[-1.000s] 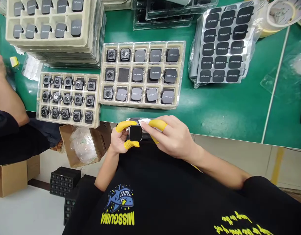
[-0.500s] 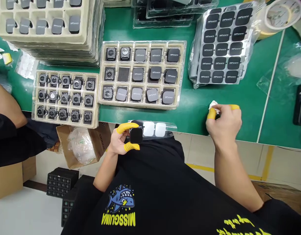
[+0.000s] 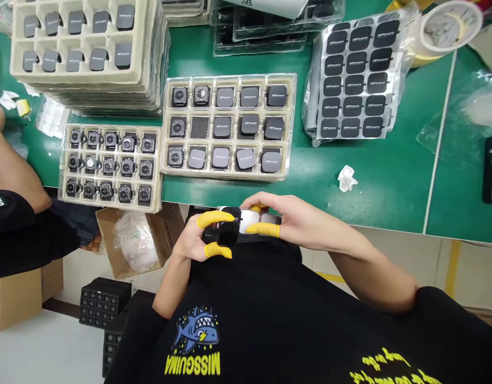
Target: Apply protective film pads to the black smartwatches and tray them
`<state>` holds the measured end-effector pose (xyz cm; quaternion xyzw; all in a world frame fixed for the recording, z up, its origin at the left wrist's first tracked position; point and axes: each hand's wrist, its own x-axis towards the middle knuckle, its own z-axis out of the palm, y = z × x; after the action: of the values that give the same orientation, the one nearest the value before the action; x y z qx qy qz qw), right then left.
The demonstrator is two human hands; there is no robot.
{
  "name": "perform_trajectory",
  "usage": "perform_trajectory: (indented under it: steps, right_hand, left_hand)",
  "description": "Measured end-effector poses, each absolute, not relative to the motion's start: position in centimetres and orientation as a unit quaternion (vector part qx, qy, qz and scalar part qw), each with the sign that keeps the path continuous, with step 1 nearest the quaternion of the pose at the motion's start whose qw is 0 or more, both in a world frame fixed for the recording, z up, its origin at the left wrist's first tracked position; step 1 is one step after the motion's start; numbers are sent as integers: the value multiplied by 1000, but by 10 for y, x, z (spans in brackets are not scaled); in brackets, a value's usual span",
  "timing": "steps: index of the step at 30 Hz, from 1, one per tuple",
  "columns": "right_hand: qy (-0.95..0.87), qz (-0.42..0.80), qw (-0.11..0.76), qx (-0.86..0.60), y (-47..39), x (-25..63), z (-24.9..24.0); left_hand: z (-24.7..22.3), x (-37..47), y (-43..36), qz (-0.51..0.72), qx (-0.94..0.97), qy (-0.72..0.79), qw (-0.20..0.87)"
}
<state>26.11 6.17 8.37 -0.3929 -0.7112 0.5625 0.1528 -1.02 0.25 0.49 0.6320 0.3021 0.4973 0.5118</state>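
My left hand [image 3: 201, 234], with yellow finger covers on thumb and finger, grips a black square watch body [image 3: 229, 233] at the table's front edge. Pinched between the yellow-covered fingers of my right hand [image 3: 270, 216] is a clear strip with white squares [image 3: 250, 220], right beside the watch body. Beyond the hands lies a tray [image 3: 232, 175] of watch bodies and grey square pieces; one of its compartments shows only a dark bottom. A crumpled white tissue [image 3: 347, 178] lies on the green table to the right.
At the left are a smaller tray of watch bodies [image 3: 110, 205] and a tall tray stack [image 3: 89, 88]. Sheets of black labels [image 3: 354, 84] and tape rolls [image 3: 450, 26] stand at the back right. Another person's arm [image 3: 17, 165] rests at the far left. An open carton [image 3: 108, 250] is below the edge.
My right hand has left the tissue on the table, moved left and taken hold of the clear strip. My left hand still holds the watch body. The whole view has shifted slightly.
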Motion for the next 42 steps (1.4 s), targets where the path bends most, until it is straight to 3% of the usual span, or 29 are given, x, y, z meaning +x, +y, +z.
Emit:
perform_trajectory:
  steps: [5,12,20,37,42]
  right_hand:
    - [-635,629,164,-417,71,260,77]
    - [-650,626,144,-406,72,262,75]
    - [-685,563,220,-407,85,256,78]
    - [-697,524,257,-416,86,248,76]
    - [-716,452,332,-416,85,246,70]
  left_hand:
    - [5,-20,-2,486,642,317,502]
    - [6,-22,1,487,660,325,471]
    - [14,-16,8,475,677,314,465]
    - [27,-11,8,426,726,294,452]
    - [22,-3,7,443,720,296,445]
